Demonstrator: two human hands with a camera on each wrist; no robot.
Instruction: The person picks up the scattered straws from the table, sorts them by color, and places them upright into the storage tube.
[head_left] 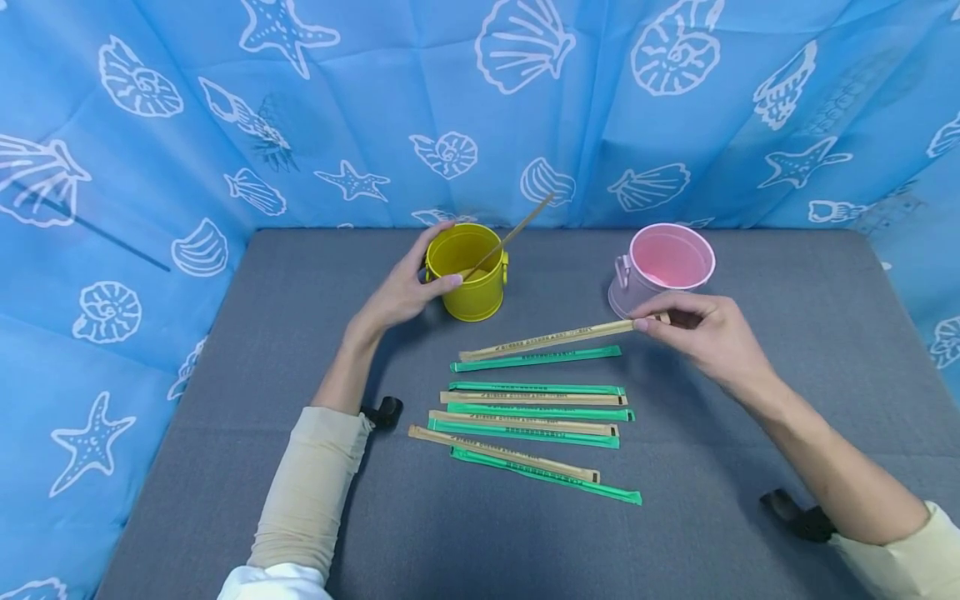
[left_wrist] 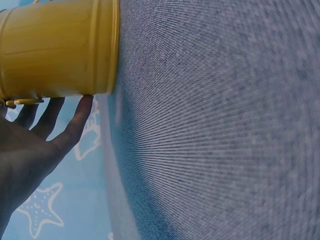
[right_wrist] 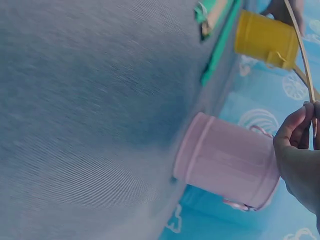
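Observation:
My left hand point(head_left: 408, 287) holds the yellow bucket point(head_left: 474, 300), thumb at the near rim and fingers along its left side. Out of this bucket leans a tan stick point(head_left: 521, 227), tilted up to the right; its lower end is inside. With thumb and fingers, my right hand point(head_left: 701, 329) pinches one end of a tan wrapped straw point(head_left: 555, 337), which slants left above a green wrapped straw point(head_left: 536, 359). The pink bucket point(head_left: 626, 287) stands just behind my right hand; in the right wrist view my fingers point(right_wrist: 295, 122) are beside its rim.
Several green and tan wrapped straws lie roughly parallel on the grey table point(head_left: 750, 533), among them a tan straw point(head_left: 502, 452) and a green straw point(head_left: 547, 475) nearest me. A blue shell-patterned curtain point(head_left: 510, 125) hangs behind the table and at its sides.

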